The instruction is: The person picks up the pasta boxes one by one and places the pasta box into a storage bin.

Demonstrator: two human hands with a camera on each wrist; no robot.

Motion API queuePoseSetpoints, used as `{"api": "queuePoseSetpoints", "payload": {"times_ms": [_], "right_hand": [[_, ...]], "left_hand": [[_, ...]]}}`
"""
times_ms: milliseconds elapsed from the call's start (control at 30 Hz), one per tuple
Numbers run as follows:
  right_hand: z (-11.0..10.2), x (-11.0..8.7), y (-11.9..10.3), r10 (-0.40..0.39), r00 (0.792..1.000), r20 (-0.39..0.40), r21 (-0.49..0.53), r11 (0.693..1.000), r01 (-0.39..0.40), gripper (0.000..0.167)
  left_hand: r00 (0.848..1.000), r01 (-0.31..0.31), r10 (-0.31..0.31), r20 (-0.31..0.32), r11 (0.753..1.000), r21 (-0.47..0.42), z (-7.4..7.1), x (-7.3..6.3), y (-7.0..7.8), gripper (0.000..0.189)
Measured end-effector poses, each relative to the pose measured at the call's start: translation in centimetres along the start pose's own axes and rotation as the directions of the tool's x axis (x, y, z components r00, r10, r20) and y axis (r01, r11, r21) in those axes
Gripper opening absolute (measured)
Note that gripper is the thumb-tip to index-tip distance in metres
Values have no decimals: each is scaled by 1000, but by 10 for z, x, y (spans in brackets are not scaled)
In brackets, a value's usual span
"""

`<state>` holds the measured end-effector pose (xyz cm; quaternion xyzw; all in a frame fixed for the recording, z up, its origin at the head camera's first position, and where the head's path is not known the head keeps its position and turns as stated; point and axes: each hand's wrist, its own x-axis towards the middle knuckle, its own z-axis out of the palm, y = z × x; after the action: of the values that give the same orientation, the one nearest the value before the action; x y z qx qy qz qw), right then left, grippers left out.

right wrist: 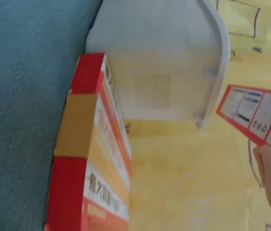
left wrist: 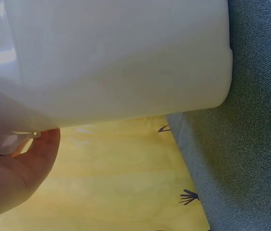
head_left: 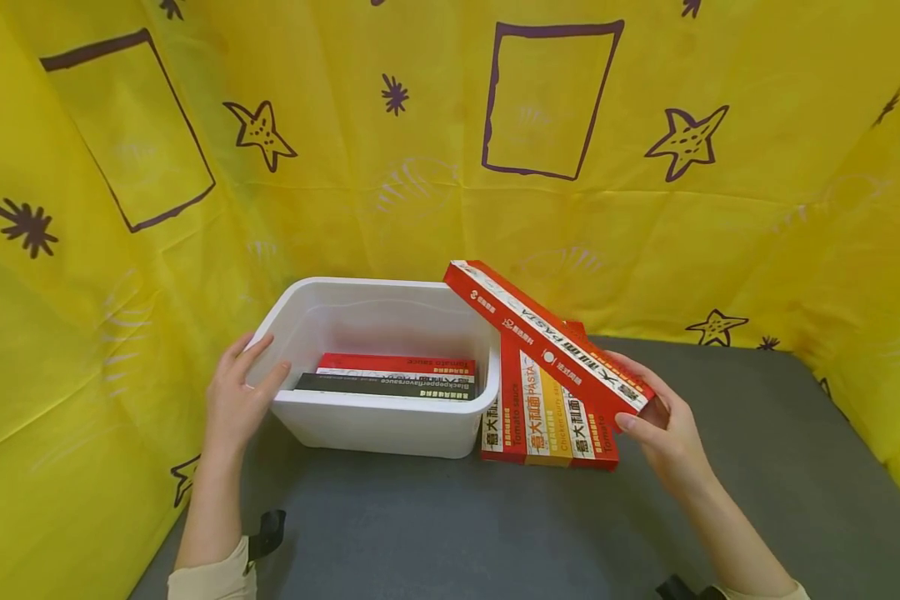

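Note:
My right hand point(head_left: 663, 429) grips the near end of a red pasta box point(head_left: 551, 333), which slants up and left so its far end reaches the bin's right rim. In the right wrist view the same red pasta box point(right wrist: 255, 115) shows its printed label side above the floor of the scene. My left hand point(head_left: 247, 387) holds the left front corner of the white plastic bin point(head_left: 382, 429), thumb inside the rim. Inside the bin stand a black pepper sauce box point(head_left: 386, 384) and a red tomato sauce box point(head_left: 397, 362), side by side.
Right of the bin, several red and orange pasta boxes point(head_left: 547, 417) lie on the dark grey table point(head_left: 420, 525), partly under the held box. A yellow curtain point(head_left: 390, 225) with drawn stars and frames encloses the back and sides.

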<state>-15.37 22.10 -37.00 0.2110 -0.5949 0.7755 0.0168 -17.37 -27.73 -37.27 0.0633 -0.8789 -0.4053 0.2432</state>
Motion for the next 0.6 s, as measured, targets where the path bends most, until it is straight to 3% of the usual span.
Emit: {"api": "queuePoseSetpoints", "payload": {"times_ms": [233, 600], "right_hand": [[17, 11, 2, 52, 996, 74, -69, 997, -47, 61], [37, 33, 3, 122, 990, 65, -220, 970, -105, 65]], "left_hand": [[1000, 10, -10, 11, 1000, -3, 0, -1, 1, 52], [1000, -5, 5, -2, 1000, -2, 0, -1, 0, 51]]}}
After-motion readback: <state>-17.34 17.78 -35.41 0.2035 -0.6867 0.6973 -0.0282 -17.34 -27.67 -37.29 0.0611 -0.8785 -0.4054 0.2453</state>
